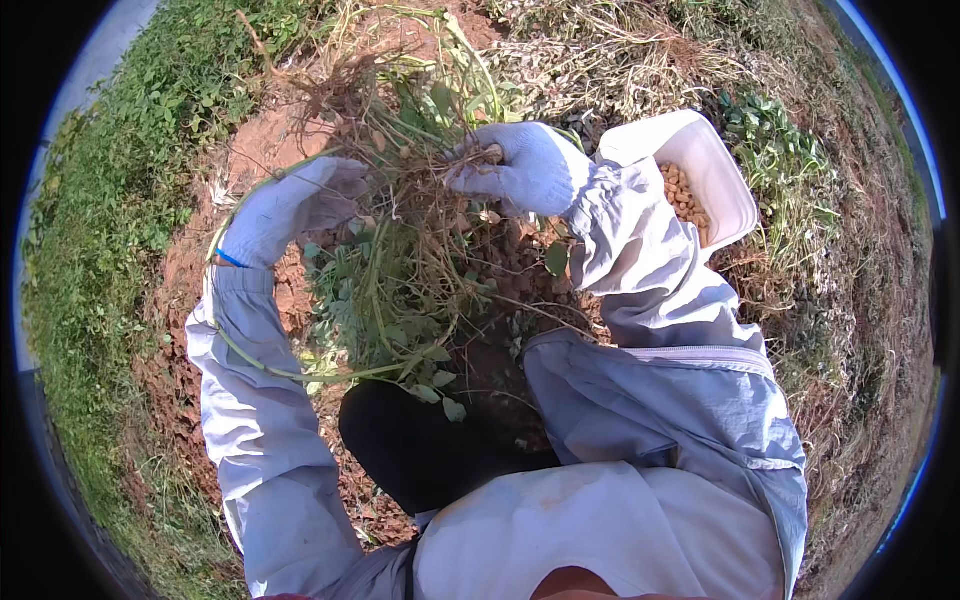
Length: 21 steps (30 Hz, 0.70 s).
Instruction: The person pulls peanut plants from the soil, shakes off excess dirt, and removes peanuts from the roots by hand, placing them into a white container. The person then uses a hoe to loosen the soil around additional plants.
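Note:
My left hand (300,202), in a white knit glove, is at the left side of a tangle of uprooted peanut plants (405,247); its fingers reach to the roots, and whether they grip them is hard to see. My right hand (521,169), also gloved in white, has its thumb and fingers closed on roots and a pod at the tangle's right side. Pale pods hang among the thin brown roots. Green stems and leaves trail down towards my knees, and one long stem curves over my left sleeve.
A white plastic tub (724,195) partly filled with peanut pods (681,196) stands beyond my right forearm. Leafy green plants (112,225) grow along the left. Dried pulled plants (622,52) lie at the back and right, over reddish soil (277,139). My dark-clad knee (405,442) is below the tangle.

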Tool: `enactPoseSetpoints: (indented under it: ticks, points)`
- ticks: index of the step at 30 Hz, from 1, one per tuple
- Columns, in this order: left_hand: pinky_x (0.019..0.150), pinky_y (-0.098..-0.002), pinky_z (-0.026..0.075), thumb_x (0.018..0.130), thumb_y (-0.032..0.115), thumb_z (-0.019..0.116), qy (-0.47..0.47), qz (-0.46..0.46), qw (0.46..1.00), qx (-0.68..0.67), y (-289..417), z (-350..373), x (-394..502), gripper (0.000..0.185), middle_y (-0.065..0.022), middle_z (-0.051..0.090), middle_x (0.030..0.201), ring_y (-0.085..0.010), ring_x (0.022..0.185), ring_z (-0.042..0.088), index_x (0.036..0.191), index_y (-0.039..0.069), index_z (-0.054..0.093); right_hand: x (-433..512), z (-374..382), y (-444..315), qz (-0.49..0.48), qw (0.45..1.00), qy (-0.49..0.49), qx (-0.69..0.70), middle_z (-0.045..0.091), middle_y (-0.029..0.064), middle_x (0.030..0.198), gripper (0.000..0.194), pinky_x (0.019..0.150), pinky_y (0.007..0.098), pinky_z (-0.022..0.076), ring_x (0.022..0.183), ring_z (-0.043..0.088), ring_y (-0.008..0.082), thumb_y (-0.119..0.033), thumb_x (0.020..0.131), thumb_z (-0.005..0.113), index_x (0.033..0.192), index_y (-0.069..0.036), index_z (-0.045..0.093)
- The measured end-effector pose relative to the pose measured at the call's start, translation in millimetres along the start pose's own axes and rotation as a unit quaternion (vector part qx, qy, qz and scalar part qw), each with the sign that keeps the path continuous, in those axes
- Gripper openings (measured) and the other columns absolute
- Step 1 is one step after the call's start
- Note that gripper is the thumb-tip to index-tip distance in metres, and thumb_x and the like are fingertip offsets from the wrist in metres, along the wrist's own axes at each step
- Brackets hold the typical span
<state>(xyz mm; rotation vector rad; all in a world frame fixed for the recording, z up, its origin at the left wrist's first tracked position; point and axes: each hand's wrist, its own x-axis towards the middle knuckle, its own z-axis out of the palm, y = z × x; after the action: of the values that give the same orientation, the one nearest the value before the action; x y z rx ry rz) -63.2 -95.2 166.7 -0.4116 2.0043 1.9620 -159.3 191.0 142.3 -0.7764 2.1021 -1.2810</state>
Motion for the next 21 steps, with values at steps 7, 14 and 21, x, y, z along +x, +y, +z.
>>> enactPoseSetpoints:
  ticks: [7,14,21]
  points:
    - [0.075,-0.029,0.051,0.099,0.038,0.055,0.479,0.153,0.861,0.076,-31,-77,-187,0.038,-0.0077,0.066,0.093,-0.0159,0.081,0.063,0.108,0.003,0.067,12,-8,-13,0.01,0.995,0.052,-0.08,0.07,0.008,0.072,0.035,0.054,0.0297,0.0481,0.055,0.061,0.013,-0.036,0.084,0.074,0.105,-0.008,0.072]
    - [0.104,-0.046,0.04,0.098,0.057,0.043,0.133,0.131,0.964,-0.191,-72,126,-112,0.074,-0.0239,0.055,0.129,-0.0341,0.121,0.054,0.131,-0.009,0.05,8,3,-39,-0.026,0.981,0.002,-0.194,0.072,0.016,0.095,0.05,0.079,0.0382,0.0545,0.088,0.07,0.0301,-0.046,0.083,0.07,0.116,-0.009,0.068]
    - [0.105,-0.0477,0.039,0.098,0.049,0.049,0.116,-0.026,0.924,-0.363,-161,111,10,0.065,-0.0175,0.052,0.138,-0.0318,0.124,0.051,0.142,0.001,0.042,-14,9,-32,-0.053,0.97,-0.015,-0.236,0.071,0.0118,0.091,0.044,0.079,0.0413,0.0538,0.09,0.069,0.0314,-0.05,0.085,0.066,0.108,-0.013,0.069]
